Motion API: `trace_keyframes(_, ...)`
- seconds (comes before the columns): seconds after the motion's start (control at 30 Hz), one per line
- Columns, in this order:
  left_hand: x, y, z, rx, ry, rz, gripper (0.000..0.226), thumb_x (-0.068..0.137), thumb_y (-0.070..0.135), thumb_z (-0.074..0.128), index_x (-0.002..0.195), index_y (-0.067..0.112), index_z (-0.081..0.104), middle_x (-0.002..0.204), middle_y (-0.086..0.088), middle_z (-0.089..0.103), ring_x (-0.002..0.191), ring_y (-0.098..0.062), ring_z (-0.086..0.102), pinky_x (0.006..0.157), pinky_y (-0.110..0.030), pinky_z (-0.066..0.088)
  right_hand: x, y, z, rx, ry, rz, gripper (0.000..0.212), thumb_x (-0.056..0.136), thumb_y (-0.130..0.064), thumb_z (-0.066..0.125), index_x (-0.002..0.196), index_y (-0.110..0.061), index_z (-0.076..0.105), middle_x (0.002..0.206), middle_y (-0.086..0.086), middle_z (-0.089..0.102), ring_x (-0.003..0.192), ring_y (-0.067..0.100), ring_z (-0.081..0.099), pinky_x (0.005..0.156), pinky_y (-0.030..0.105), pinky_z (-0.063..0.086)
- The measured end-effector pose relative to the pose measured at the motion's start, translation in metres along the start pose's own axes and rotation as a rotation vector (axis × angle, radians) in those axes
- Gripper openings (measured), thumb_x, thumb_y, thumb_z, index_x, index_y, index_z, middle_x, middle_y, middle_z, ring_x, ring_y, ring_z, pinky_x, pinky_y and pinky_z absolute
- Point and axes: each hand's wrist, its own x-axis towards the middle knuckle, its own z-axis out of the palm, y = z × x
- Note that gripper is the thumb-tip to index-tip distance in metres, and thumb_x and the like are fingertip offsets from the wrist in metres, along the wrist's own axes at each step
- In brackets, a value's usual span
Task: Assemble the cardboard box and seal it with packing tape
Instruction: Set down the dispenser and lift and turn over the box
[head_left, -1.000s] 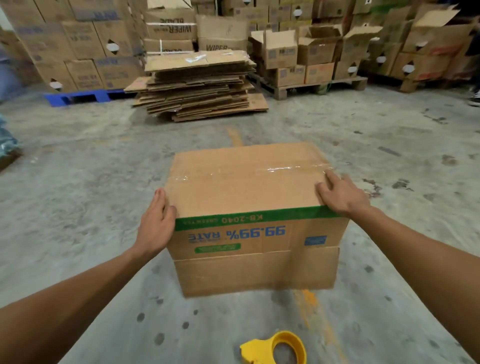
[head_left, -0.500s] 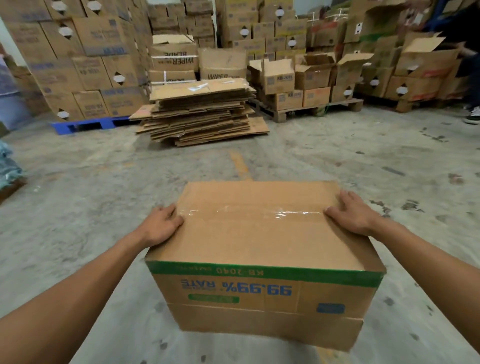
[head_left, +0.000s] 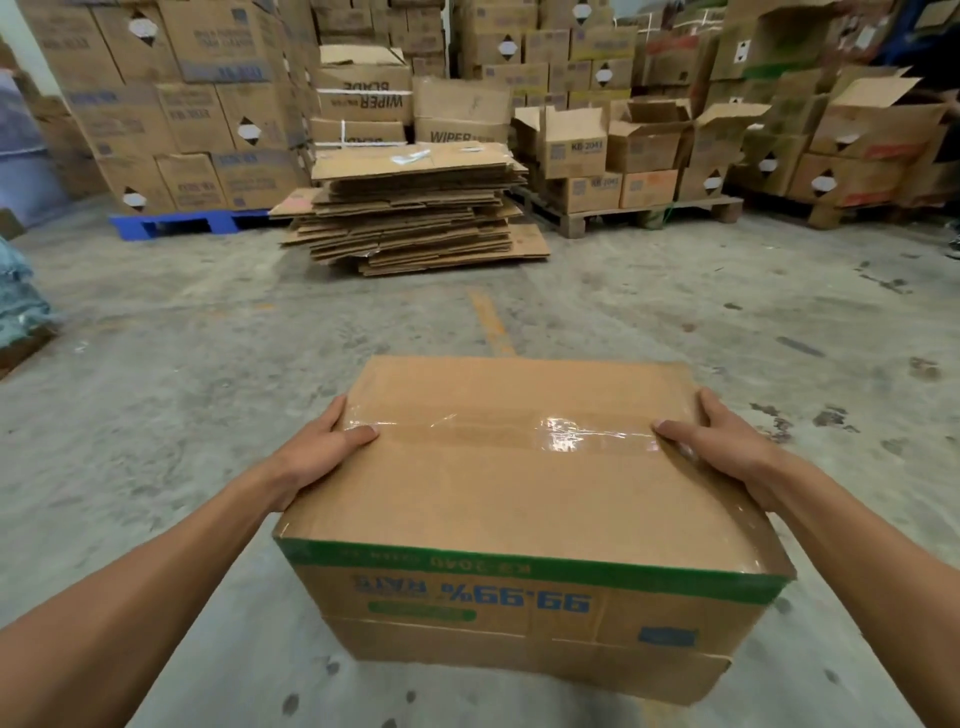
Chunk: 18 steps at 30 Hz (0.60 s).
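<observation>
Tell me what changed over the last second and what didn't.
The box came up off the floor and toward the camera. The left hand shifted from the near corner to the side at the tape line; the right hand did the same. The yellow tape dispenser dropped out of view. Unchanged: both hands hold the box, its top taped shut, print upside down.

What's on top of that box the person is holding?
A strip of clear tape runs across the top of the cardboard box, over the flap seam. The left hand and right hand grip its ends, thumbs on top. The inside is hidden.
</observation>
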Motion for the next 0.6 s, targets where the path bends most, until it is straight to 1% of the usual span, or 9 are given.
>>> trace_keyframes(0.03,-0.008,-0.001,-0.005,0.005,0.02,-0.004,0.077,0.092,0.046,0.057,0.153,0.039,0.011,0.148,0.004,0.039,0.09,-0.011,0.055,0.07,-0.028,0.045,-0.006,-0.004,0.003,0.033,-0.014,-0.018,0.087,0.092,-0.035,0.063,0.157,-0.023,0.008,0.152,0.005,0.037,0.085,0.016,0.054,0.06,0.026,0.042)
trace_keyframes(0.1,-0.026,-0.001,-0.015,-0.002,0.092,0.019,0.07,0.094,0.04,0.056,0.152,0.035,0.018,0.142,0.003,0.043,0.084,-0.006,0.053,0.064,-0.024,0.041,-0.015,-0.014,0.011,0.068,-0.01,-0.113,0.08,0.092,-0.031,0.065,0.155,-0.02,0.018,0.134,-0.002,0.052,0.079,0.012,0.051,0.058,0.025,0.041)
trace_keyframes(0.13,-0.034,-0.002,-0.02,-0.008,0.143,0.051,0.066,0.095,0.036,0.055,0.152,0.035,0.021,0.135,0.005,0.045,0.08,-0.003,0.051,0.062,-0.022,0.039,-0.018,-0.021,0.013,0.076,0.009,-0.171,0.075,0.091,-0.029,0.065,0.153,-0.019,0.024,0.122,-0.008,0.056,0.082,0.012,0.054,0.063,0.025,0.044)
trace_keyframes(0.17,-0.042,-0.002,-0.026,-0.022,0.194,0.09,0.063,0.096,0.034,0.055,0.15,0.035,0.023,0.13,0.008,0.045,0.08,0.0,0.05,0.062,-0.021,0.038,-0.021,-0.027,0.017,0.077,0.043,-0.237,0.073,0.091,-0.031,0.065,0.152,-0.02,0.026,0.119,-0.011,0.056,0.091,0.014,0.057,0.072,0.028,0.047)
trace_keyframes(0.23,-0.057,-0.002,-0.038,-0.078,0.303,0.182,0.066,0.094,0.032,0.057,0.15,0.038,0.023,0.133,0.009,0.045,0.088,-0.003,0.054,0.069,-0.022,0.041,-0.025,-0.036,0.026,0.057,0.133,-0.378,0.078,0.09,-0.034,0.064,0.155,-0.026,0.021,0.135,-0.014,0.046,0.115,0.015,0.05,0.094,0.033,0.042)
trace_keyframes(0.33,-0.075,-0.011,-0.053,-0.121,0.44,0.285,0.08,0.093,0.03,0.06,0.153,0.039,0.009,0.151,0.008,0.034,0.119,-0.013,0.048,0.093,-0.03,0.042,-0.026,-0.033,0.046,0.147,0.176,-0.545,0.08,0.091,-0.027,0.064,0.156,-0.029,0.016,0.155,-0.01,0.03,0.135,0.014,0.035,0.111,0.038,0.032)
trace_keyframes(0.43,-0.093,-0.03,-0.052,-0.075,0.432,0.298,0.09,0.093,0.025,0.061,0.153,0.04,-0.004,0.157,0.009,0.021,0.131,-0.013,0.034,0.109,-0.04,0.033,-0.027,-0.013,0.071,0.287,0.074,-0.537,0.079,0.092,-0.021,0.063,0.155,-0.033,0.017,0.158,-0.008,0.026,0.139,0.018,0.032,0.111,0.043,0.033)
trace_keyframes(0.53,-0.109,-0.072,-0.041,-0.071,0.379,0.216,0.097,0.092,0.023,0.064,0.152,0.038,-0.011,0.155,0.014,0.017,0.133,-0.007,0.029,0.112,-0.037,0.028,-0.027,0.016,0.089,0.26,0.003,-0.455,0.076,0.093,-0.021,0.063,0.154,-0.036,0.02,0.158,-0.002,0.029,0.137,0.025,0.041,0.109,0.047,0.039)
trace_keyframes(0.6,-0.119,-0.107,-0.035,-0.084,0.331,0.15,0.102,0.091,0.027,0.065,0.152,0.035,-0.016,0.151,0.019,0.014,0.136,-0.005,0.025,0.115,-0.035,0.025,-0.028,0.024,0.097,0.222,-0.009,-0.455,0.073,0.092,-0.029,0.064,0.153,-0.036,0.024,0.152,0.001,0.036,0.132,0.026,0.047,0.109,0.05,0.04)
